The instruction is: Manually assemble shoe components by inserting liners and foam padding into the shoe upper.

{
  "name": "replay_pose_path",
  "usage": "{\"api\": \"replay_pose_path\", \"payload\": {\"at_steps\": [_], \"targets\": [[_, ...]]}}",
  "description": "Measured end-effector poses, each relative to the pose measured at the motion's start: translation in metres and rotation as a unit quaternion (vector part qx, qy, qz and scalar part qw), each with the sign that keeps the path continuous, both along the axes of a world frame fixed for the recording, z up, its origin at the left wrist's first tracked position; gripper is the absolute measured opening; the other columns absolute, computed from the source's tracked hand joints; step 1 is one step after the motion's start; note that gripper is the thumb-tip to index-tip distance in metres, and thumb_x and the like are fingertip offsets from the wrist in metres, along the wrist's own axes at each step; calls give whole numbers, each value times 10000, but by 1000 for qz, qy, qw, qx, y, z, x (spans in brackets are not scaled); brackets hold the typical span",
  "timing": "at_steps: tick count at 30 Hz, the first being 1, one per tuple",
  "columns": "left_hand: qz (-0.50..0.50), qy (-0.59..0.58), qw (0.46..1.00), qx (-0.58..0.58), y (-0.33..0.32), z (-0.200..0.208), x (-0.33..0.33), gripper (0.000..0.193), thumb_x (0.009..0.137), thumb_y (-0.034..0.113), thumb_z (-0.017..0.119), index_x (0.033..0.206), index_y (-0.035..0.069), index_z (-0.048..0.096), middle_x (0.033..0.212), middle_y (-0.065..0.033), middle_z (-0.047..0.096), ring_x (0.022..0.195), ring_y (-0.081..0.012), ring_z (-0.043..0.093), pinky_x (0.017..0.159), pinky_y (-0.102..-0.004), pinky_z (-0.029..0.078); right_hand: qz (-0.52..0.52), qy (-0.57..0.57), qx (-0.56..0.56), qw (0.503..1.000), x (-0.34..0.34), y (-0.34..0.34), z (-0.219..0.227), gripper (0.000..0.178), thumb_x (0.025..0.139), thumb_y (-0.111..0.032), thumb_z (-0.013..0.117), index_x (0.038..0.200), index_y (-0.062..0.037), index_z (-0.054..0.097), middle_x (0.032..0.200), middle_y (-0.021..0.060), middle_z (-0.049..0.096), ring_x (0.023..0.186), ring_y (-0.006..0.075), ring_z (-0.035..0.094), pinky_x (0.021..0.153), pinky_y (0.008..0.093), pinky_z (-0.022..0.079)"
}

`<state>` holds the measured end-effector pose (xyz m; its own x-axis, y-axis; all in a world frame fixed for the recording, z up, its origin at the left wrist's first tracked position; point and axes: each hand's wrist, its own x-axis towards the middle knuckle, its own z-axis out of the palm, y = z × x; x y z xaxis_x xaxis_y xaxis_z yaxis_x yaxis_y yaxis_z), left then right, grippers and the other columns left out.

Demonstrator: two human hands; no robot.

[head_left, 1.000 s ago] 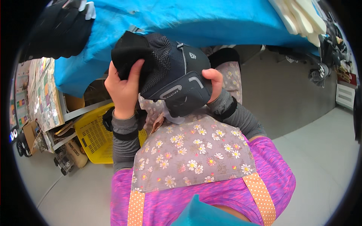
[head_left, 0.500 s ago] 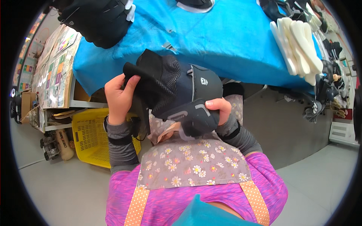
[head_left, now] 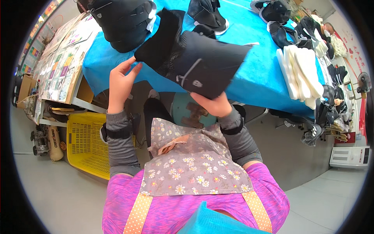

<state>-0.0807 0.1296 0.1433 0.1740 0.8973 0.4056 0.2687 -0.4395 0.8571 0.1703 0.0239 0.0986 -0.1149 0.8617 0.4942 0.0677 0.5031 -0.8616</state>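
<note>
A black shoe upper (head_left: 210, 58) with a mesh part and grey trim lines is held up in front of me, over the table's near edge. My left hand (head_left: 124, 80) pinches the tip of its soft dark collar side between thumb and fingers. Under the lower right edge, my right hand (head_left: 213, 105) grips it with the thumb in front; the other fingers are mostly hidden. Whether it is one upper or several nested together I cannot tell. Just left of it stands a stack of black uppers (head_left: 122, 27) with white edges.
A blue cloth (head_left: 253, 74) covers the table. White shoe lasts or insole-like forms (head_left: 298, 74) hang over its right edge, near black shoes (head_left: 276, 11). Another black shoe (head_left: 206, 17) stands farther back. A yellow basket (head_left: 87, 144) is on the floor at left, and a round stool (head_left: 194, 111) is under the table.
Both hands have lifted the upper away from my lap and up over the table edge. It has turned and spread out, and my right hand is now beneath its lower edge.
</note>
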Motion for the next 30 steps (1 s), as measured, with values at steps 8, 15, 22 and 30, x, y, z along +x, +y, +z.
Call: {"api": "replay_pose_path", "payload": {"at_steps": [8, 15, 22, 30], "targets": [[24, 24, 991, -132, 45, -49, 36, 570, 870, 406, 636, 1277, 21, 532, 1200, -85, 570, 1028, -156, 528, 889, -289, 414, 175, 160, -243, 941, -18, 12, -33, 658, 802, 98, 565, 1394, -26, 304, 1342, 116, 448, 1263, 177, 413, 1021, 325, 361], [-3, 20, 997, 81, 10, -32, 65, 349, 906, 230, 617, 1205, 51, 596, 1071, -46, 585, 934, -121, 519, 832, -232, 408, 90, -20, -200, 976, -29, 5, -2, 701, 794, -89, 613, 1405, 9, 283, 1364, 139, 420, 1291, 235, 385, 1094, 347, 269], [3, -192, 981, -22, 26, -46, 54, 378, 904, 237, 628, 1175, -18, 559, 974, -52, 593, 888, -108, 536, 788, -233, 428, 76, 319, -210, 921, -15, -3, -21, 532, 746, -10, 517, 1273, 20, 457, 1199, 126, 567, 1107, 249, 555, 956, 330, 427], [-17, -150, 985, -85, 4, -26, 61, 399, 858, 293, 694, 1013, -54, 573, 891, -55, 634, 801, -90, 564, 711, -225, 446, 124, 369, -312, 867, -10, -19, 20, 440, 778, -38, 542, 1215, 10, 525, 1193, 78, 569, 1106, 187, 524, 953, 308, 400]]}}
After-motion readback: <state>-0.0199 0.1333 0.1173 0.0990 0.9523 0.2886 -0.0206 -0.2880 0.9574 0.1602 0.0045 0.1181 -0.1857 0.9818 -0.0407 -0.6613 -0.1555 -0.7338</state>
